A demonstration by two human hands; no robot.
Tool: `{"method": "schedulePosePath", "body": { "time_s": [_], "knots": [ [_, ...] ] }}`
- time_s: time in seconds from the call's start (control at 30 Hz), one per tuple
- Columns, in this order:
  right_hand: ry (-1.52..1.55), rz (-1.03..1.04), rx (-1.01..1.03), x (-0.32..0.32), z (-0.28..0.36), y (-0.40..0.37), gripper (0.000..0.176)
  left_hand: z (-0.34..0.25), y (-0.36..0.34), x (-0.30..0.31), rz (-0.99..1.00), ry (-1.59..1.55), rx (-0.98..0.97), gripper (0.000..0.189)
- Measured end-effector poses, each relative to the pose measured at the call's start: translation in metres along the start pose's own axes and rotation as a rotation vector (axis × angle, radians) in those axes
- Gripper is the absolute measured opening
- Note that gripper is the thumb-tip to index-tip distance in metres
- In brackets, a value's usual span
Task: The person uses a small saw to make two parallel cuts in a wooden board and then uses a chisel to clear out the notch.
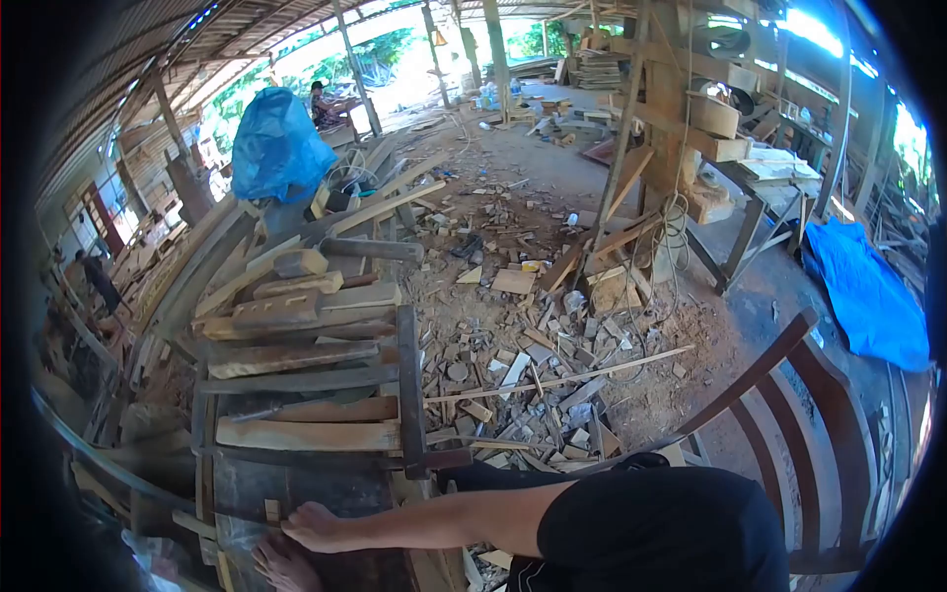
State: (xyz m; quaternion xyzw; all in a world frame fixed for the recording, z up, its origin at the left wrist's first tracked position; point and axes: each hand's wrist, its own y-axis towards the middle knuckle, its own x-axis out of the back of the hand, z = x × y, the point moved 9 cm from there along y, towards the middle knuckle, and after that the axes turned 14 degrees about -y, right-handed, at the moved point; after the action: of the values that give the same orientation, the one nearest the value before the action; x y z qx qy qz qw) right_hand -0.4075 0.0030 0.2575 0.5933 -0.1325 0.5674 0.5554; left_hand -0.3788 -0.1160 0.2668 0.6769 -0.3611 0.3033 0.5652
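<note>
My right arm reaches across the bottom of the view to a dark flat surface (pixel 340 488). At its end my right hand (pixel 314 527) is closed, knuckles up; whatever its fingers hold, if anything, is hidden. Just below it, in shade, my left hand (pixel 284 564) lies low with its fingers stretched out. The two hands are close together. A small pale wood block (pixel 272 510) stands beside the right hand. Beyond them is a wooden frame (pixel 410 395) bearing several lengths of wood, among them a pale board (pixel 306 435).
Wood offcuts (pixel 582 395) litter the ground ahead. A dark slatted wooden chair-like frame (pixel 834 434) stands at right, near a blue tarp (pixel 868 291). Blue sheeting (pixel 281 148) covers something behind the lumber. One person (pixel 324 104) sits far back; another (pixel 96 281) is at far left.
</note>
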Motion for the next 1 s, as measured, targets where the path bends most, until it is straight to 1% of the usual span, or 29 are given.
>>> {"method": "schedulePosePath", "body": {
  "time_s": [0.03, 0.1, 0.13, 0.2, 0.23, 0.27, 0.3, 0.37, 0.4, 0.43, 0.5, 0.53, 0.63, 0.67, 0.73, 0.77, 0.83, 0.93, 1.0],
  "knots": [
    [-0.002, 0.015, 0.005, -0.001, -0.005, -0.013, 0.010, 0.003, 0.000, 0.000, 0.008, -0.004, 0.014, 0.044],
    [-0.039, -0.029, 0.049, 0.024, -0.011, -0.041, 0.008, 0.012, 0.001, -0.014, 0.109, 0.008, 0.043, 0.045],
    [-0.055, -0.085, 0.058, 0.033, -0.011, -0.047, 0.007, 0.013, 0.002, -0.018, 0.114, 0.004, 0.061, 0.045],
    [-0.031, -0.080, 0.051, 0.017, -0.008, -0.027, 0.007, 0.012, 0.003, -0.008, -0.005, -0.193, 0.055, 0.032],
    [-0.016, -0.093, 0.035, 0.014, -0.005, -0.012, 0.008, 0.009, 0.002, -0.008, 0.006, -0.180, 0.049, 0.032],
    [-0.025, -0.025, 0.002, 0.007, 0.002, 0.006, 0.009, 0.007, 0.002, -0.006, -0.010, -0.180, 0.054, 0.030],
    [-0.015, -0.029, 0.002, 0.010, 0.004, 0.011, 0.009, 0.005, 0.004, -0.001, -0.031, -0.181, 0.064, 0.029],
    [0.015, 0.010, -0.034, 0.008, 0.005, 0.016, 0.010, 0.001, 0.005, 0.003, -0.010, -0.147, 0.102, 0.029],
    [0.021, -0.037, -0.029, 0.014, 0.002, 0.008, 0.009, 0.001, 0.003, 0.001, 0.013, -0.127, 0.137, 0.030],
    [0.020, -0.030, -0.027, 0.015, -0.003, -0.006, 0.009, 0.002, 0.002, 0.001, 0.017, -0.129, 0.144, 0.030],
    [-0.052, -0.058, 0.051, 0.038, -0.008, -0.036, 0.008, 0.000, 0.003, 0.003, -0.007, -0.141, 0.086, 0.033],
    [-0.075, -0.036, 0.031, 0.040, -0.011, -0.043, 0.009, 0.001, 0.003, 0.000, -0.003, -0.142, 0.094, 0.033],
    [-0.048, -0.025, 0.009, 0.014, -0.007, -0.016, 0.010, 0.001, 0.003, 0.000, -0.009, -0.162, 0.047, 0.032],
    [-0.038, -0.034, -0.002, 0.006, -0.005, -0.006, 0.010, 0.003, 0.003, -0.002, 0.012, -0.162, 0.058, 0.032],
    [-0.042, -0.109, 0.058, 0.002, 0.005, 0.010, 0.011, 0.003, 0.005, -0.002, 0.026, -0.156, 0.070, 0.031],
    [-0.039, -0.110, 0.059, 0.005, 0.005, 0.007, 0.011, 0.002, 0.005, 0.000, 0.018, -0.129, 0.083, 0.031],
    [-0.061, 0.040, 0.009, 0.011, -0.004, -0.012, 0.011, 0.000, 0.002, 0.001, 0.016, -0.111, 0.099, 0.031],
    [-0.085, 0.017, 0.052, 0.044, -0.017, -0.051, 0.012, -0.004, 0.004, 0.000, 0.034, -0.102, 0.084, 0.033],
    [-0.107, 0.017, 0.041, 0.024, -0.014, -0.039, 0.012, 0.004, 0.003, -0.004, 0.003, -0.092, 0.058, 0.033]
  ]
}}
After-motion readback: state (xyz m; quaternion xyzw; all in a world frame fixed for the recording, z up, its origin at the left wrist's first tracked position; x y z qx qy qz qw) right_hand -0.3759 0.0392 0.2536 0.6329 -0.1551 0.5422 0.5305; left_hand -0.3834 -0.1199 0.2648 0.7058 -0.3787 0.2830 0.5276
